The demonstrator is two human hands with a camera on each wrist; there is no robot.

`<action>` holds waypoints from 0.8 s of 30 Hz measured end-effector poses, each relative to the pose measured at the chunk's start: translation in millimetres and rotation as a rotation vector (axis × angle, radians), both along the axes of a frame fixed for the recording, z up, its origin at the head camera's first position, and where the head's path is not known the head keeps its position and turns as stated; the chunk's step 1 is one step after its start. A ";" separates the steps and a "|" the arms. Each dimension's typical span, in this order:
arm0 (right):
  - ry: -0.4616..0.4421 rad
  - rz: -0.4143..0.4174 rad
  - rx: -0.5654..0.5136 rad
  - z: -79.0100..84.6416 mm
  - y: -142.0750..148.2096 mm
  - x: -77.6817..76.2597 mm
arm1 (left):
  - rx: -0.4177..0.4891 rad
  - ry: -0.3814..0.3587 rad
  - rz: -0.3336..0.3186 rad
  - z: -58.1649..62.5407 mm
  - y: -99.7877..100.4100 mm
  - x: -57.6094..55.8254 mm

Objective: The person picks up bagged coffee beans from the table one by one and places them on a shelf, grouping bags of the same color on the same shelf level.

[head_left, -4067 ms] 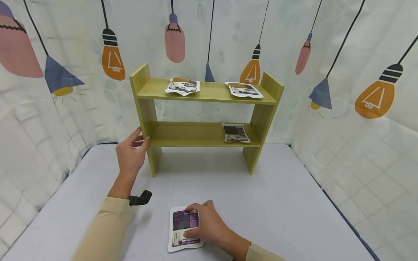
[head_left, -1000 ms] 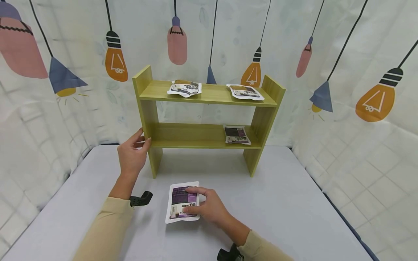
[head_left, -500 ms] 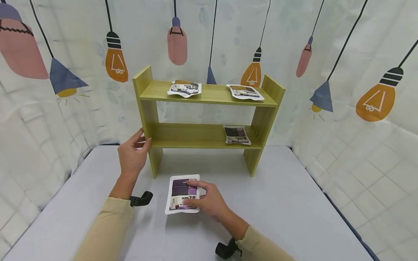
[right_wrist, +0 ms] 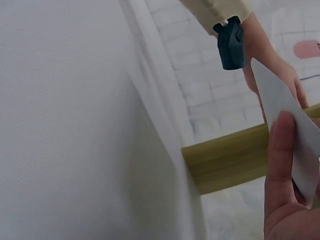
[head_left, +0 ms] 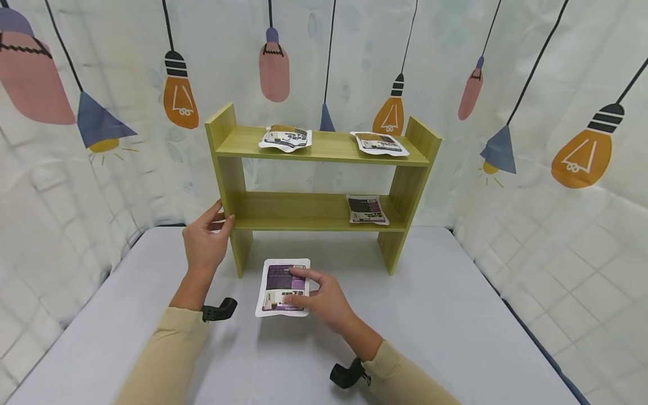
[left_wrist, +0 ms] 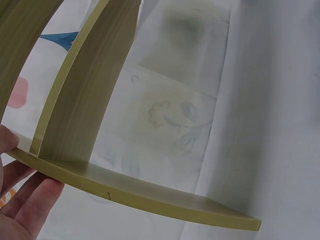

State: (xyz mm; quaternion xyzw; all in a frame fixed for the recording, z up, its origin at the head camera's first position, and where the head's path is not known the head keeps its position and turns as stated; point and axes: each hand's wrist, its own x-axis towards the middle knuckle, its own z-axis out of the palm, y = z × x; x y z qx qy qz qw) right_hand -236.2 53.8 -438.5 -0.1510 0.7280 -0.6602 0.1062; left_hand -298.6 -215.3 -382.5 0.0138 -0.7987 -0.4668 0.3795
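Note:
My right hand (head_left: 326,298) grips a flat white-edged pouch (head_left: 275,284) with a purple and white label by its right side, raised over the table in front of the shelf. In the right wrist view the pouch's plain white back (right_wrist: 287,115) shows, with fingers lying against it. My left hand (head_left: 206,239) holds the left side panel of a yellow-green two-tier shelf (head_left: 288,211) at the lower board's height. The left wrist view shows that hand's fingers (left_wrist: 40,200) around the panel's front edge (left_wrist: 150,202).
Two similar pouches lie on the top board, one left (head_left: 286,139) and one right (head_left: 379,144). Another dark-labelled pouch (head_left: 367,210) rests at the right of the lower board. A white cloth covers the table (head_left: 445,315); a lamp-patterned curtain (head_left: 354,45) hangs behind.
My right hand has lifted the pouch off the table and carried it forward, closer to the shelf. My left hand has kept its hold on the side panel.

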 end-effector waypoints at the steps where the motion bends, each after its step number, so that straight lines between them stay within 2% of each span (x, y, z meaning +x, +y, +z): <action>1: 0.002 0.000 -0.003 0.6 -0.4 -0.9 | 0.001 -0.002 0.001 -0.1 0.1 0.1; 24: 0.029 0.012 -0.079 25.3 -8.3 -15.1 | -0.008 0.003 0.006 -1.4 -0.3 -1.5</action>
